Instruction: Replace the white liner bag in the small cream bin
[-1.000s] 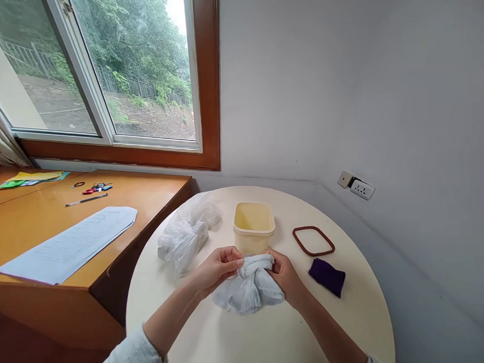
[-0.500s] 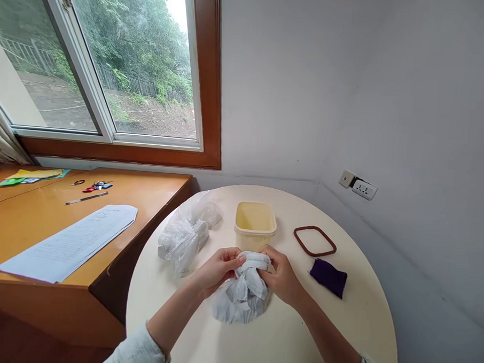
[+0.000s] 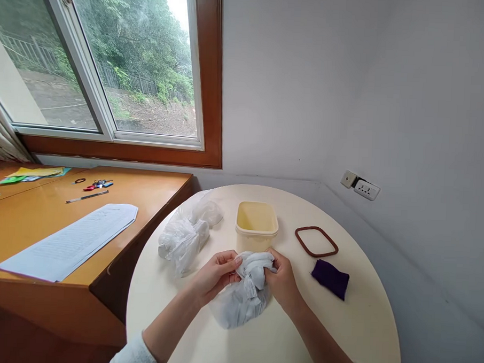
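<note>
Pinching a twisted white bundle (image 3: 240, 307), the left hand (image 3: 218, 274) and right hand (image 3: 282, 279) each have a narrow grip closed on its gathered upper part, one from either side. The bundle is above the near half of the round pale surface (image 3: 299, 344). Beyond it, a purple cloth (image 3: 331, 279) lies to the right, a crumpled translucent bag (image 3: 185, 240) to the left, a reddish-brown rounded-square ring (image 3: 316, 255) near the cloth, and an open cream container (image 3: 256, 238) between bag and ring. Farther back stands a window (image 3: 147, 140).
</note>
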